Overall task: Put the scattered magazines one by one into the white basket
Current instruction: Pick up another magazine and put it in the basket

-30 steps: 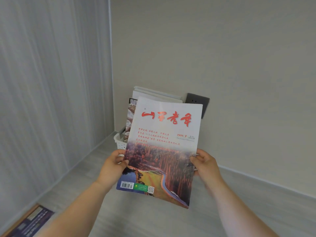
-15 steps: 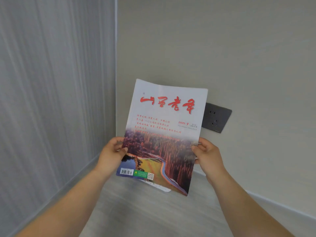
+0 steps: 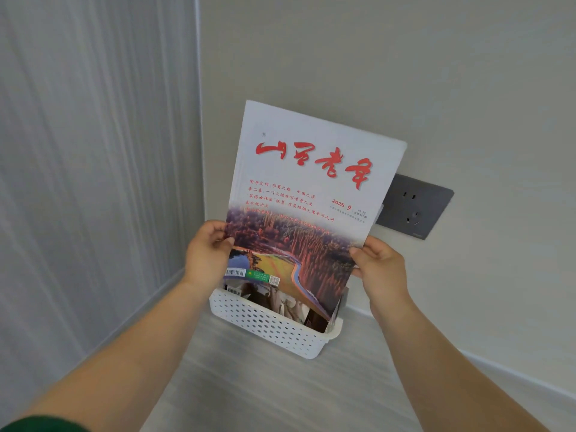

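A magazine with a white cover, red calligraphy and an autumn forest picture stands upright in front of me. My left hand grips its left edge and my right hand grips its right edge. Its lower edge hangs just above the white perforated basket, which sits on the floor in the room's corner. Other magazines stand inside the basket, mostly hidden behind the one I hold.
A grey wall socket sits on the beige wall behind the magazine's right side. A pale striped wall closes the left side. Grey wood-look floor spreads below the basket.
The magazine has travelled with both hands toward the corner and now hangs over the basket, which has come into view beneath it.
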